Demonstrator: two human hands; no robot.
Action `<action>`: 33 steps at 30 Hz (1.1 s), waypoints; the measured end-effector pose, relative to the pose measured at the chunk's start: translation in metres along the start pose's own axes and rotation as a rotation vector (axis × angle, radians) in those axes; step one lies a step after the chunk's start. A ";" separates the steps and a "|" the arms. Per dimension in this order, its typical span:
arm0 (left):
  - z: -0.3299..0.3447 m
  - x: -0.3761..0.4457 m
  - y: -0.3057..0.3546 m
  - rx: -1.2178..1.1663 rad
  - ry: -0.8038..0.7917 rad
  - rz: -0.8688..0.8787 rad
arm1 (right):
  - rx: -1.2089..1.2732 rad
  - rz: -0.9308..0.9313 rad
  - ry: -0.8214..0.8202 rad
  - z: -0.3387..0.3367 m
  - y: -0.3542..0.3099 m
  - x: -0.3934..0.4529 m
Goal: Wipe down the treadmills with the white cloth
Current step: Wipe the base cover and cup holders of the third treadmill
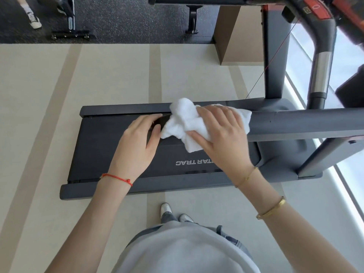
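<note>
White cloth [189, 123] sits bunched under your right hand [222, 133], draped over the end of the treadmill's grey handrail [307, 123]. Your right fingers are curled down over the cloth with the thumb tucked against its near side, so that hand grips the cloth against the rail. A loose corner of the cloth hangs down below your thumb, and another bunch pokes out past your fingertips on the far side.

Your left hand [137, 142] is just to the left of the cloth, fingers straight and relaxed, holding nothing; its fingertips seem to rest on the dark tip of the rail, close to the cloth's left edge. A red string bracelet [116, 177] circles that wrist. Your right wrist carries a thin gold chain [246, 177], and a gold bangle [271, 208] sits farther up the forearm.

Below both hands lies the treadmill [110, 154], its black belt showing white lettering under your right wrist. The grey upright post [274, 56] rises beyond your right hand, with a curved black and silver handle [320, 73] to the right of it. Your shoes [173, 212] stand on the pale striped floor [39, 115] on your side of the deck. Far beyond your left hand, another person's sneaker [34, 21] is on dark speckled flooring.
</note>
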State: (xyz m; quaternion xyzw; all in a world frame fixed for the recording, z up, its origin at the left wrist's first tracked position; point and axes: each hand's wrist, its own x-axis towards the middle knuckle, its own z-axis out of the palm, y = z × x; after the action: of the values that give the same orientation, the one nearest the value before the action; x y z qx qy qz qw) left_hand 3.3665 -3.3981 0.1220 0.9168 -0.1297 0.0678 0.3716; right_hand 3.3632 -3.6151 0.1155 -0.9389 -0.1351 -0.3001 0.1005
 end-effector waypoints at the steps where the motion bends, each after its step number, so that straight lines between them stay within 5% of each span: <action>1: 0.000 0.000 0.000 -0.004 0.004 -0.001 | 0.002 0.012 -0.004 -0.004 0.011 -0.001; 7: 0.001 -0.001 0.001 -0.010 0.020 0.002 | -0.116 0.249 0.055 -0.005 0.012 0.013; 14: 0.001 -0.001 -0.003 -0.011 0.004 0.005 | -0.009 -0.006 -0.032 -0.001 -0.004 0.009; 19: -0.002 0.000 -0.001 -0.013 -0.009 -0.001 | -0.107 0.221 -0.107 -0.009 0.027 0.029; 23: -0.002 0.000 0.000 0.001 0.000 0.023 | -0.090 0.208 -0.145 0.003 0.000 0.043; 28: 0.002 0.002 0.001 0.016 0.055 0.017 | -0.062 0.115 0.034 0.021 -0.034 0.036; 33: 0.009 0.005 0.009 0.016 0.111 0.022 | -0.059 0.041 0.081 0.013 -0.002 0.012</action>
State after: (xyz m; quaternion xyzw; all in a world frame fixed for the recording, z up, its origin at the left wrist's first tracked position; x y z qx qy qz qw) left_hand 3.3688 -3.4114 0.1224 0.9131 -0.1184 0.1234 0.3701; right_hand 3.3792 -3.6074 0.1124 -0.9310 -0.1030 -0.3398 0.0843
